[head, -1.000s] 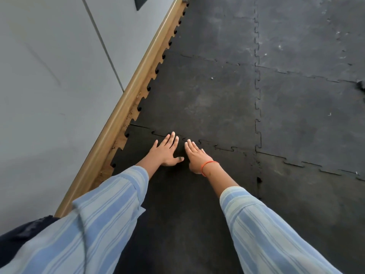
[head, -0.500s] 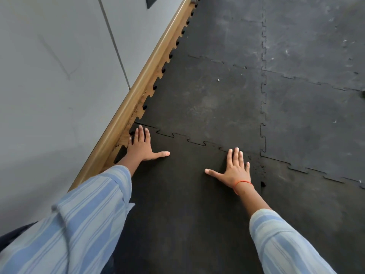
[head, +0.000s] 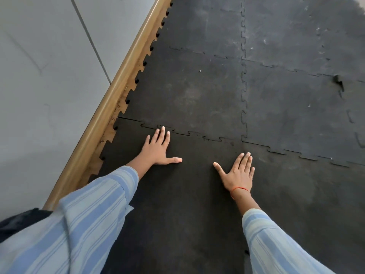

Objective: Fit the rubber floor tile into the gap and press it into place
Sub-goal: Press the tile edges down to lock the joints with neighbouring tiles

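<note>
A black rubber floor tile (head: 177, 204) with jigsaw edges lies in the near part of the floor, its far edge meshed with the neighbouring tile (head: 187, 91) along a toothed seam (head: 189, 133). My left hand (head: 158, 149) lies flat on the tile, palm down, fingertips at the seam, thumb spread right. My right hand (head: 239, 173), with a red band at the wrist, lies flat near the tile's far right corner, fingers spread. Neither hand holds anything.
A wooden skirting board (head: 110, 107) runs along the grey wall (head: 43, 80) on the left, with bare floor showing between it and the tile teeth. More joined black tiles (head: 296, 107) cover the floor ahead and right. One seam piece (head: 338, 82) sticks up at far right.
A second ago both hands were together at the middle of the seam. They spread apart, and now the left hand has come back right from the wall-side corner; the right stays near the right corner.
</note>
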Action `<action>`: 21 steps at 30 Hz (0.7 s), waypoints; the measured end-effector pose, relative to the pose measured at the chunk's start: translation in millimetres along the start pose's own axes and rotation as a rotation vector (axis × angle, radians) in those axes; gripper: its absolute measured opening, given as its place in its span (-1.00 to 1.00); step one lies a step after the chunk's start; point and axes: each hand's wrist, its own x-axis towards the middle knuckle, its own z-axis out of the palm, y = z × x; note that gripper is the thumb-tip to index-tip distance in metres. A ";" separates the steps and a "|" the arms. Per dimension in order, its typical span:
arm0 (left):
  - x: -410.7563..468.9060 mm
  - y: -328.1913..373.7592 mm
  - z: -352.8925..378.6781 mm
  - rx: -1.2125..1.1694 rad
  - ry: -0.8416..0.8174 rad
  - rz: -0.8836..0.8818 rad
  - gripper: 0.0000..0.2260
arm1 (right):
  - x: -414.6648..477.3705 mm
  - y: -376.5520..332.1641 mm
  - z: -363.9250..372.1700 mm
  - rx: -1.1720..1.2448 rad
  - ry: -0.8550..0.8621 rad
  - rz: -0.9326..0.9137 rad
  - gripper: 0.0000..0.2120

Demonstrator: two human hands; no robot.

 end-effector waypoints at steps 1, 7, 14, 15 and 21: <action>-1.8 22.9 4.8 0.015 -0.001 0.058 0.07 | -8.2 6.1 4.1 0.023 0.013 0.027 0.02; -12.1 89.5 26.2 0.123 -0.019 0.214 0.00 | -15.1 19.9 2.7 0.033 -0.093 0.010 -0.04; -6.8 88.4 24.2 0.115 -0.058 0.211 0.01 | 16.0 32.1 -29.8 0.010 -0.275 -0.052 -0.08; -7.8 88.7 24.0 0.115 -0.055 0.209 0.01 | 21.5 36.5 -40.8 0.123 -0.334 -0.048 -0.17; -5.0 113.9 16.8 0.176 -0.002 0.343 -0.22 | -3.7 86.4 -52.4 0.585 -0.406 0.035 -0.48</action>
